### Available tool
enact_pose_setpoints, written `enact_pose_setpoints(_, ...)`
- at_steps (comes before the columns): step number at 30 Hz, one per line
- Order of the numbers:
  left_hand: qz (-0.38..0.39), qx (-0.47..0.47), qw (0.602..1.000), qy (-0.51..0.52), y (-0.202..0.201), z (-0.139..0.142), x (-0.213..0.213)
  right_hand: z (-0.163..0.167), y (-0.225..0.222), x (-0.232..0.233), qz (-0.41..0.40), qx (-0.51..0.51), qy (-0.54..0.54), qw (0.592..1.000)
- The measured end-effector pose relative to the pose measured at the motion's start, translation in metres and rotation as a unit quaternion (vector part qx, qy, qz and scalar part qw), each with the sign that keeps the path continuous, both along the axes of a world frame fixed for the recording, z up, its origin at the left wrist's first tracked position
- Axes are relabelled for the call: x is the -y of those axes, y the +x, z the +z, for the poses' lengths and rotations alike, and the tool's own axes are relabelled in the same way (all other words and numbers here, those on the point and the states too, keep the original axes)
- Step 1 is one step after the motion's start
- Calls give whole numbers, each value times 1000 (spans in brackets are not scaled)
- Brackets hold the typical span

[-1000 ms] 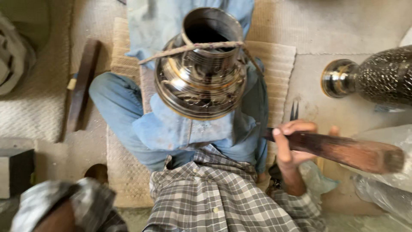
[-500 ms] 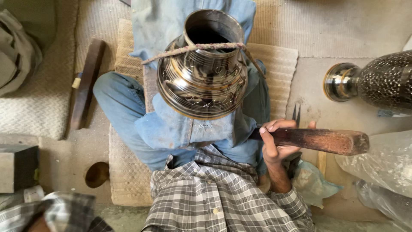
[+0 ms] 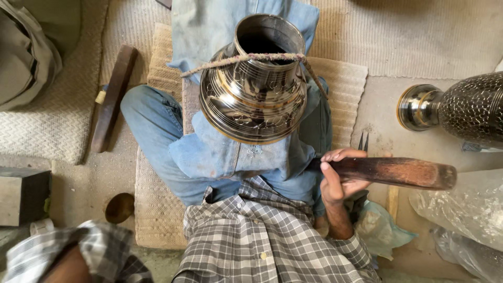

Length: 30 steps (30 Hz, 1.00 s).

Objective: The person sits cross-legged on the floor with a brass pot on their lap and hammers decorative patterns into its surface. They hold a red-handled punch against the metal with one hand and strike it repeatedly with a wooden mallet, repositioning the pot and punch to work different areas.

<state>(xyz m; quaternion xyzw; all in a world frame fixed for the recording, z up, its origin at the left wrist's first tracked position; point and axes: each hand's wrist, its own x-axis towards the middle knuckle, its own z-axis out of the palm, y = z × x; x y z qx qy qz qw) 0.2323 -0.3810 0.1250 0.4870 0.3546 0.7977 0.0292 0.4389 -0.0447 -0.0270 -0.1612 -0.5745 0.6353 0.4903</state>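
A shiny engraved metal vase [image 3: 251,99] lies on a blue cloth [image 3: 230,154] over my crossed legs, its open mouth pointing away from me. A rope [image 3: 225,62] is looped around its neck. My right hand [image 3: 338,178] grips the thin end of a dark wooden mallet [image 3: 398,172], which lies level and points right, beside the vase's base. My left hand is out of frame; only its plaid sleeve and forearm [image 3: 68,262] show at the bottom left.
A second, dark patterned vase [image 3: 461,107] lies at the right. A wooden stick [image 3: 112,97] rests on the left. A small pointed metal tool [image 3: 362,141] lies near the mallet. Plastic bags [image 3: 461,209] are at lower right; a dark block [image 3: 21,196] and a small bowl [image 3: 119,207] are at left.
My right hand has drawn the mallet up and left, closer to the vase, and levelled it. My left arm has sunk lower in the frame.
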Motion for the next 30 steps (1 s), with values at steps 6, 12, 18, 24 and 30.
enact_pose_setpoints(6,80,-19,991,-108,-16,5,-22,5,10,-5,11,49,-26,998)
enact_pose_setpoints(12,121,-43,947,-293,-56,9,-117,0,16,-31,68,284,59,955)
enact_pose_setpoints(18,45,-69,932,-352,-70,22,-171,29,24,-46,79,194,-70,975)
enact_pose_setpoints(24,64,-223,918,-321,-76,19,-178,75,15,-57,112,257,26,959)
enact_pose_setpoints(30,26,-292,902,-316,-87,18,-188,119,-4,-63,85,228,191,951)
